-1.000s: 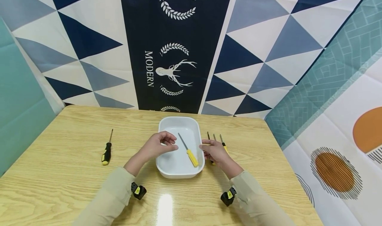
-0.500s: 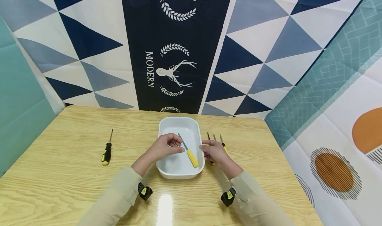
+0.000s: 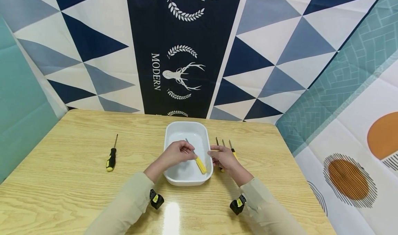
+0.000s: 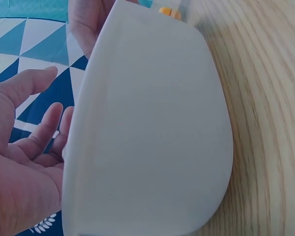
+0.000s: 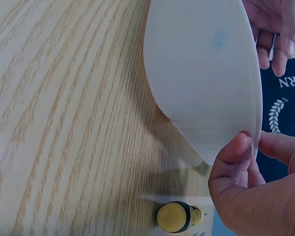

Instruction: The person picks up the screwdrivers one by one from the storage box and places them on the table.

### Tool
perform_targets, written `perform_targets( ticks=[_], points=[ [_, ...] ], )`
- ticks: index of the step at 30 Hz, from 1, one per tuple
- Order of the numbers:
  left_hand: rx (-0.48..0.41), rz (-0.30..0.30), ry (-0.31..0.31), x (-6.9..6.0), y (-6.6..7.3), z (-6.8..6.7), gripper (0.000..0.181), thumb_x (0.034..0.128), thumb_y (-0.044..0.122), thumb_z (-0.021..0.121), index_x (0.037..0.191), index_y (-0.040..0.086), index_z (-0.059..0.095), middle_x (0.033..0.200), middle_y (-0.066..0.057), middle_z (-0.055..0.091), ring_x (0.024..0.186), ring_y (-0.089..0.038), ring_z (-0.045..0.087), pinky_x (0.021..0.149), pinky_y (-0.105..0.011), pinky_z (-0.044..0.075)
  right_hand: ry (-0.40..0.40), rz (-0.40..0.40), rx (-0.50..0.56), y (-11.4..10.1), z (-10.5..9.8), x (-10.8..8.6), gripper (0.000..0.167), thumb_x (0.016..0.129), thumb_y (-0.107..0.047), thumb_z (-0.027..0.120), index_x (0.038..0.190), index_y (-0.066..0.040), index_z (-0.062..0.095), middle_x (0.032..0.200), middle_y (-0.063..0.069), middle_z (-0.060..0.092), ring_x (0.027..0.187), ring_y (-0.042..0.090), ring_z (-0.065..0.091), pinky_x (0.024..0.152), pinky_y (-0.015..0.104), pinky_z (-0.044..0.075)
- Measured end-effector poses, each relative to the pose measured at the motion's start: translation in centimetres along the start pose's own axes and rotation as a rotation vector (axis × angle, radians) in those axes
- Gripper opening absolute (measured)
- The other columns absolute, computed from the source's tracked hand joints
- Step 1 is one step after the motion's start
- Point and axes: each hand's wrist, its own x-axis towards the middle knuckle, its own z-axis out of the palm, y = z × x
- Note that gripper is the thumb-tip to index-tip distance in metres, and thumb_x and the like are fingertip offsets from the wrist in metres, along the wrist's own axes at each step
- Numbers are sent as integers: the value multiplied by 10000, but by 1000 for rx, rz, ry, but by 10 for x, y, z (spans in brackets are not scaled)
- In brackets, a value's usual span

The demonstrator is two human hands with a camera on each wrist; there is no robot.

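A white plastic basin (image 3: 186, 183) stands mid-table, with a yellow-handled screwdriver (image 3: 201, 164) lying slantwise inside it. Over the basin is my left hand (image 3: 178, 154), its fingertips in front of the screwdriver's shaft in the head view. In the left wrist view a gap shows between the thumb and fingers of that left hand (image 4: 27, 162), and nothing is held there. My right hand (image 3: 226, 158) pinches the basin's right rim; the right wrist view shows the thumb of this right hand (image 5: 263, 184) outside the wall and a finger over the edge.
Several screwdrivers (image 3: 234, 153) lie right of the basin, partly hidden by the right hand. One yellow handle end (image 5: 172, 217) shows in the right wrist view. A black and yellow screwdriver (image 3: 111, 159) lies at the left. Patterned cloth (image 3: 183, 55) hangs behind the table.
My left hand has moved right across the basin to the screwdriver's shaft, its thumb and fingers coming nearer each other. The right hand, basin and screwdrivers have stayed put.
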Motion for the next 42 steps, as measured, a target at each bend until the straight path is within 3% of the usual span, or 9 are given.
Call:
perform_targets(
  ticks=[6, 16, 27, 36, 42],
  points=[
    [-38, -78, 9, 1, 2, 6, 284, 767, 208, 754, 986, 65, 643, 878, -47, 623, 764, -125, 574, 675, -263, 560, 16, -1, -7, 6, -1, 5, 377, 911, -121, 581, 1271, -27, 522, 852, 73, 630, 633, 121, 539, 578, 228, 480],
    [-51, -200, 15, 5, -2, 13, 359, 776, 227, 754, 1043, 25, 624, 911, -62, 604, 856, -212, 632, 707, -268, 575, 9, -4, -13, 6, 0, 5, 387, 911, -116, 575, 1279, -17, 512, 888, 104, 643, 630, 111, 548, 574, 217, 485],
    [-58, -373, 72, 12, -1, 21, 332, 769, 217, 756, 1032, 64, 623, 1006, -88, 639, 877, -222, 656, 699, -273, 576, 24, -4, -10, 5, 0, 3, 403, 906, -118, 590, 1286, -12, 510, 882, 97, 639, 632, 116, 541, 569, 217, 479],
    [-99, -459, 77, 14, 1, 25, 305, 766, 202, 747, 981, 41, 602, 1019, -106, 615, 863, -214, 620, 712, -288, 570, 15, -3, -6, 5, 0, 3, 396, 908, -119, 587, 1282, -15, 512, 874, 91, 635, 633, 118, 539, 571, 219, 478],
    [-135, -508, 63, 17, 2, 28, 373, 780, 202, 730, 1055, -10, 592, 1060, -150, 635, 852, -218, 639, 710, -293, 575, 15, 0, 3, 6, 1, 3, 385, 907, -106, 582, 1277, -20, 516, 855, 82, 633, 629, 117, 540, 570, 221, 475]
  ],
)
